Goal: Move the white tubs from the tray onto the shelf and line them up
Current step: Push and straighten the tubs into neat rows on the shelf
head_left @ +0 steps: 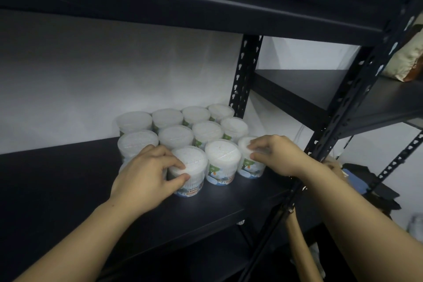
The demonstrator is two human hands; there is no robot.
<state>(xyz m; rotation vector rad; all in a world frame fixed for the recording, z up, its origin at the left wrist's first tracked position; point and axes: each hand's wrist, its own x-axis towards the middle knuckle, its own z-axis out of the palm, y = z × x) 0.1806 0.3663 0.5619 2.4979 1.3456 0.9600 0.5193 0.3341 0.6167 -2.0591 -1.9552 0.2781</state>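
White tubs (207, 131) are seen packed in rows on the dark shelf (68, 185), toward its right end, beside a perforated upright (246, 75). The front-left tub (188, 170) is held by the left hand (146, 173), with thumb and fingers curled round its lid edge and the forearm reaching in from the lower left. The front-right tub (250, 160) is pinched at its lid by the right hand (277, 155), whose forearm is extended from the lower right past the front post (325, 144). 1 tub (222, 162) stands between them, untouched.
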